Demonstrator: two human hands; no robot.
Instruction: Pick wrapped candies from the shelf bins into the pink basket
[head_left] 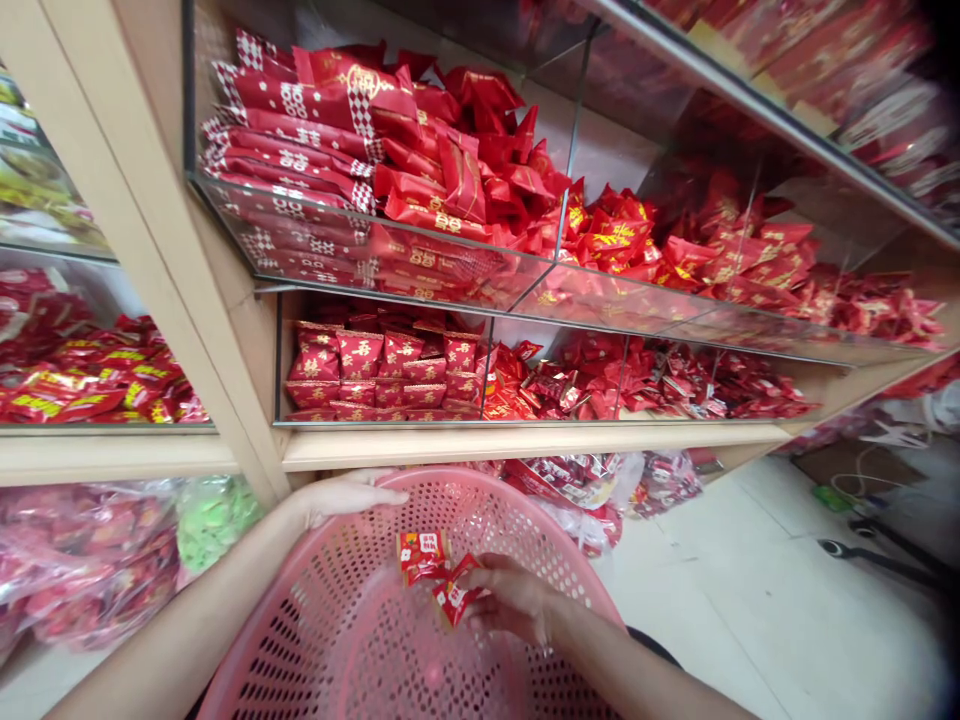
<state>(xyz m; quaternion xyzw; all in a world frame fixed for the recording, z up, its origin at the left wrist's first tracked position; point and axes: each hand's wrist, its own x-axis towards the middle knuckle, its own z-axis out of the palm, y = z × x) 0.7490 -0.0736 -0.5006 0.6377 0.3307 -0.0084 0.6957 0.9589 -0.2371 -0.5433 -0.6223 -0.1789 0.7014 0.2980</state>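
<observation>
Indoors, our left hand [346, 495] is wrapped over the rim of a pink perforated basket [367, 640], while our right hand [514, 595] – fingers bent and nearly together – has hold of a small red packet [453, 600] inside it. A second packet [422, 556] sits against the first; whether we grip that one too is unclear. Wooden shelves [525, 443] of red packets stand just beyond.
</observation>
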